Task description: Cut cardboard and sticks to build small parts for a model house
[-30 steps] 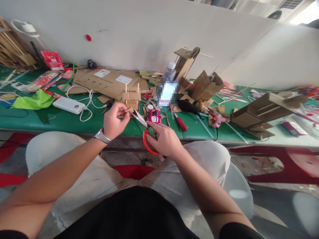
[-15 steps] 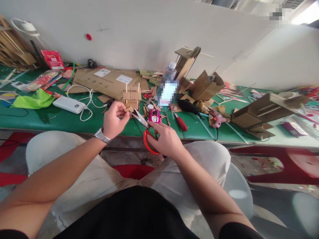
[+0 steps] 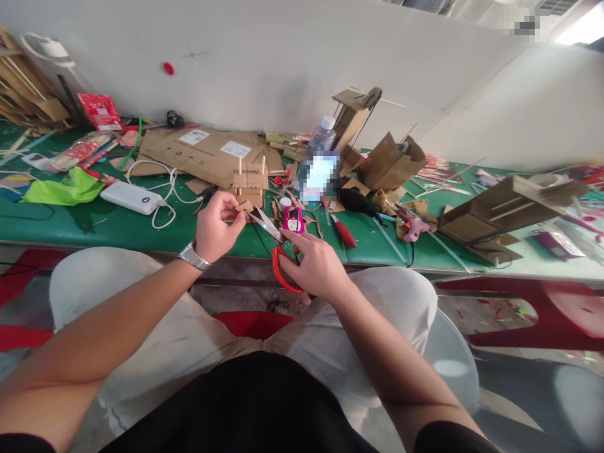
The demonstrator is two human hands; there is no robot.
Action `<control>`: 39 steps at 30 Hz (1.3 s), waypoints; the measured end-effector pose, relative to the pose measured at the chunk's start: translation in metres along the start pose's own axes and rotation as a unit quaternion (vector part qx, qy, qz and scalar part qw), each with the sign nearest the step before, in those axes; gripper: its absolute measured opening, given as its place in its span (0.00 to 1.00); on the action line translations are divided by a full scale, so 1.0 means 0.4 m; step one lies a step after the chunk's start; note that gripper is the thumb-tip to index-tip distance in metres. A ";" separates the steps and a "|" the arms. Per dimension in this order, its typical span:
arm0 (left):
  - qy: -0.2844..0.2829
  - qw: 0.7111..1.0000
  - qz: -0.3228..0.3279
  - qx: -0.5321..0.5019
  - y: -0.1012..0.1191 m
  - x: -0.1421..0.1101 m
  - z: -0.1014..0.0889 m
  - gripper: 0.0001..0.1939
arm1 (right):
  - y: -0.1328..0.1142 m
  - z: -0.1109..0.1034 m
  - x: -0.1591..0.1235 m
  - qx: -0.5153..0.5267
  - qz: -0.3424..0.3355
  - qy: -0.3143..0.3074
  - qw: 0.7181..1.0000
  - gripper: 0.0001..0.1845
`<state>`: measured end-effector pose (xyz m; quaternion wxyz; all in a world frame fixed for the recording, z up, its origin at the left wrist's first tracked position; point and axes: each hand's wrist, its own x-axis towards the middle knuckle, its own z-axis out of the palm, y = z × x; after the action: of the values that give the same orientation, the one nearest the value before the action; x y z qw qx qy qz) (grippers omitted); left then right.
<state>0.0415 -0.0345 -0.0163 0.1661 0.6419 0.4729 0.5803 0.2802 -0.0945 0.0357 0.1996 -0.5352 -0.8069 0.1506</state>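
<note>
My left hand (image 3: 214,228), with a metal watch on its wrist, pinches a small scrap of brown cardboard (image 3: 245,206) at the front edge of the green table (image 3: 108,229). My right hand (image 3: 315,265) grips red-handled scissors (image 3: 277,251), fingers through the loops. The steel blades are slightly apart and their tips meet the scrap. Just behind the scrap stands a small cardboard model with two upright sticks (image 3: 250,182). A pink box with a cartoon face (image 3: 292,220) sits right behind the scissors.
A white power bank (image 3: 131,197) with a coiled cable lies at the left, beside green plastic (image 3: 66,189). Flat cardboard sheets (image 3: 202,151), a water bottle (image 3: 321,141), a red-handled cutter (image 3: 343,233), a glue gun (image 3: 409,228) and cardboard structures (image 3: 500,211) crowd the table. Red stools stand below.
Almost nothing differs: both hands stay at the table edge, with the scissor blades shifting very slightly against the cardboard scrap.
</note>
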 end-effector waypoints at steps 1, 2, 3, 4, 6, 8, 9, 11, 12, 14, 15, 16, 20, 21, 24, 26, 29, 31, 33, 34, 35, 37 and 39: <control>-0.001 1.000 -0.001 -0.001 0.000 0.000 0.000 0.12 | 0.000 0.000 0.000 -0.001 0.000 -0.001 1.000 0.30; -0.001 1.000 -0.003 -0.001 0.000 0.000 0.000 0.12 | 0.000 0.000 0.000 -0.002 0.000 -0.002 1.000 0.30; 0.000 1.000 -0.003 0.000 0.001 0.000 0.000 0.12 | 0.000 0.000 0.001 -0.003 0.000 -0.002 1.000 0.30; 0.001 1.000 -0.003 0.001 0.002 0.000 0.000 0.12 | 0.001 0.000 0.001 -0.004 0.001 -0.003 1.000 0.30; 0.003 1.000 -0.002 0.006 0.004 0.000 0.000 0.12 | 0.001 0.000 0.001 -0.006 0.003 -0.005 1.000 0.30; 0.004 1.000 0.002 0.010 0.006 0.000 0.000 0.12 | 0.002 0.002 0.001 -0.007 0.004 -0.005 1.000 0.30; 0.003 1.000 0.002 0.013 0.006 -0.001 0.000 0.11 | 0.002 0.002 0.001 -0.007 0.004 -0.005 1.000 0.30; 0.002 1.000 0.005 0.022 0.007 -0.002 0.000 0.11 | 0.002 0.003 0.000 -0.007 0.004 -0.002 1.000 0.30; 0.000 1.000 0.007 0.027 0.006 -0.003 0.001 0.11 | 0.001 0.004 0.000 -0.006 0.004 -0.001 1.000 0.30; -0.002 0.999 0.014 0.039 0.006 -0.005 0.001 0.12 | 0.000 0.005 0.000 -0.006 0.005 0.000 1.000 0.30; -0.001 0.999 0.018 0.045 0.005 -0.006 0.001 0.12 | 0.000 0.005 0.000 -0.007 0.006 -0.001 1.000 0.30; -0.001 0.999 0.020 0.050 0.005 -0.007 0.002 0.13 | -0.001 0.005 0.000 -0.007 0.006 -0.003 1.000 0.30; -0.007 0.998 0.021 0.051 0.004 -0.010 0.002 0.16 | -0.001 0.006 0.000 -0.008 0.010 -0.004 1.000 0.30; -0.008 0.998 0.023 0.051 0.005 -0.010 0.002 0.16 | -0.002 0.006 0.000 -0.008 0.011 -0.004 1.000 0.29; -0.006 0.998 0.033 0.057 0.007 -0.009 0.001 0.13 | -0.002 0.005 0.000 -0.007 0.012 -0.008 1.000 0.29; -0.004 0.997 0.037 0.060 0.009 -0.007 0.000 0.11 | -0.002 0.004 0.001 -0.003 0.013 -0.014 1.000 0.29; -0.002 0.997 0.044 0.060 0.012 -0.005 -0.001 0.08 | -0.003 0.001 0.002 0.008 0.017 -0.030 0.999 0.29; 0.001 0.997 0.051 0.061 0.013 -0.005 -0.002 0.07 | -0.003 0.000 0.004 0.016 0.020 -0.041 0.999 0.29; 0.002 0.997 0.054 0.062 0.013 -0.005 -0.002 0.06 | -0.002 -0.001 0.005 0.022 0.021 -0.046 0.998 0.29; 0.001 0.997 0.054 0.060 0.013 -0.005 -0.002 0.06 | -0.002 0.000 0.006 0.023 0.021 -0.046 0.998 0.28; 0.000 0.997 0.053 0.057 0.013 -0.005 -0.002 0.06 | -0.002 0.000 0.006 0.024 0.020 -0.046 0.998 0.28; -0.004 0.998 0.050 0.047 0.012 -0.005 -0.003 0.06 | -0.002 0.000 0.006 0.023 0.018 -0.044 0.999 0.28; -0.007 0.998 0.045 0.037 0.012 -0.005 -0.004 0.07 | -0.002 0.001 0.006 0.020 0.018 -0.040 0.999 0.28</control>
<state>0.0425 -0.0390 -0.0133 0.1192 0.6727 0.4631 0.5647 0.2786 -0.0925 0.0362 0.1752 -0.5387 -0.8014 0.1917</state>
